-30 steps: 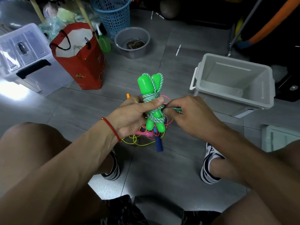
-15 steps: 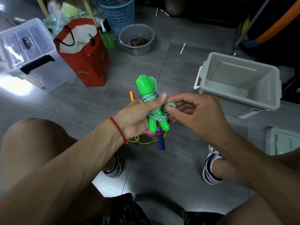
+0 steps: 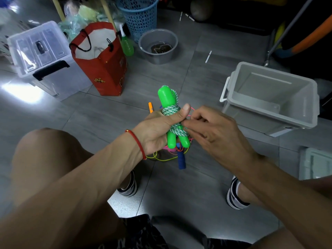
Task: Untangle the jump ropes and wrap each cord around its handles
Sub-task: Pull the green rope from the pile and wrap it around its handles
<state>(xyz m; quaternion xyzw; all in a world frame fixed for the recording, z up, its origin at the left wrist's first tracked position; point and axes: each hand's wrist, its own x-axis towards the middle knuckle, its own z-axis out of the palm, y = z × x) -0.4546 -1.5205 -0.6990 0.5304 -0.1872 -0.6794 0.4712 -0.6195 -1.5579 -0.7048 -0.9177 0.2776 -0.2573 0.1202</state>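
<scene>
the two green handles (image 3: 166, 103) stand side by side, long axis running up and away from the person, rounded tops pointing toward the red bag (image 3: 106, 69). one green-and-white cord (image 3: 171, 112) is wound around their middle. the left hand (image 3: 158, 128) grasps the bundle above the floor, thumb laid across the wraps. the right hand (image 3: 212, 130) pinches the cord at the bundle's right side with curled fingers. below lies one tangled pile of ropes (image 3: 170, 155); one blue handle (image 3: 181, 160) and one orange handle (image 3: 150, 107) show.
</scene>
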